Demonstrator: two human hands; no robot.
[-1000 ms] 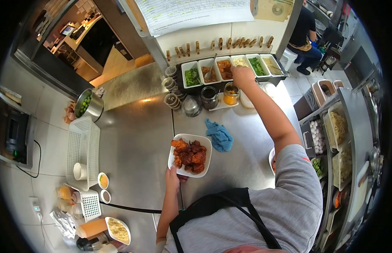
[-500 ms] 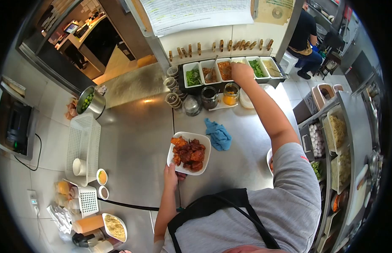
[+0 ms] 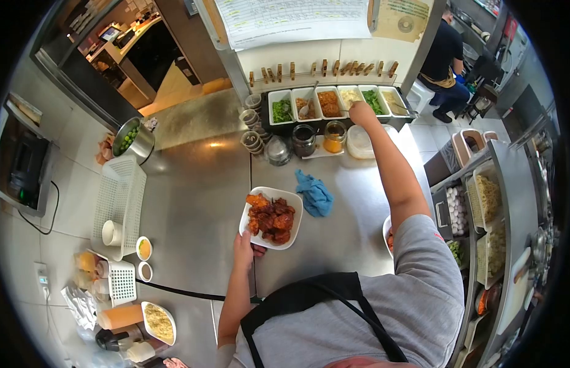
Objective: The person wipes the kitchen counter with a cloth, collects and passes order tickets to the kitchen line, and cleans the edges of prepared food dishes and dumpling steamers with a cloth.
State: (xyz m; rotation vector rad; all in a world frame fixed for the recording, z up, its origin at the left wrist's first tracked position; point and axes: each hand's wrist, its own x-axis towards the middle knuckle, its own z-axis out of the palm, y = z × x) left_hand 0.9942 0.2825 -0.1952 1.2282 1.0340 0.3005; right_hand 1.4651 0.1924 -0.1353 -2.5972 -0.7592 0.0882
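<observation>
Near the frame's centre, the left hand (image 3: 243,250) has its fingers clamped on the lower-left edge of a white bowl (image 3: 298,211) of glazed pieces (image 3: 274,221). Upper right of centre, the right hand (image 3: 362,114) overlaps the topping containers (image 3: 347,86); its fingers' grip cannot be told.

No txt legible. Printed sheet (image 3: 294,26), top ctr of frame: rows of small print w/ yellow highlights, too tiny to read. Tan notice (image 3: 398,21), just R of it: faint print + round emblem, wording unclear. Grey sleeve (image 3: 420,251), R of ctr: small red mark (image 3: 438,235), poss. lettering, too blurred. Screen (image 3: 109,33), upper L: content too small.
</observation>
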